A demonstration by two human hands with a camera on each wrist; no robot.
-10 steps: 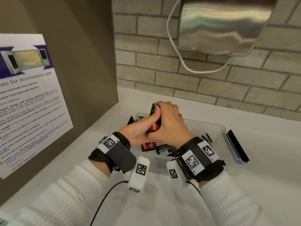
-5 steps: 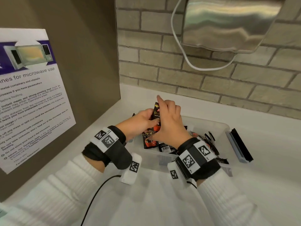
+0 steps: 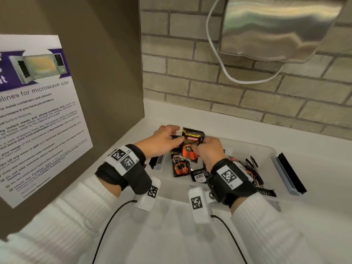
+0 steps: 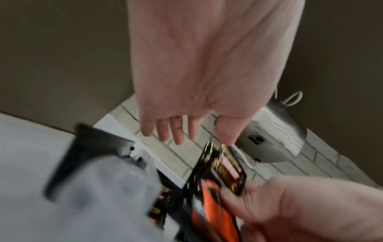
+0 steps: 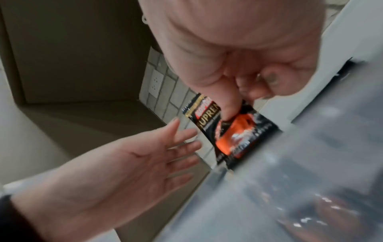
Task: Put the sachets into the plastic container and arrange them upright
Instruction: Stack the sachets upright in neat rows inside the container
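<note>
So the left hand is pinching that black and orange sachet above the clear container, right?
Not quite: the right hand pinches the black and orange sachet above the clear container. The right wrist view shows the left hand open beside it.

The plastic container point(image 3: 253, 149) sits on the counter point(image 3: 171, 235) in front of me, close to the back wall point(image 3: 209, 96). A side panel point(image 3: 106, 73) stands to its left, with a notice point(image 3: 38, 115) on it. A dispenser point(image 3: 276, 27) hangs on the wall above and to the right. My right hand point(image 3: 208, 150) holds a sachet point(image 3: 191, 143) upright over the container's left end, and my left hand point(image 3: 163, 140) is just left of it, fingers beside the sachet's edge. Below it, inside the container, another sachet point(image 3: 180, 165) lies on the bottom. More sachets point(image 3: 251, 168) lie further right in the container, behind my right wrist.
</note>
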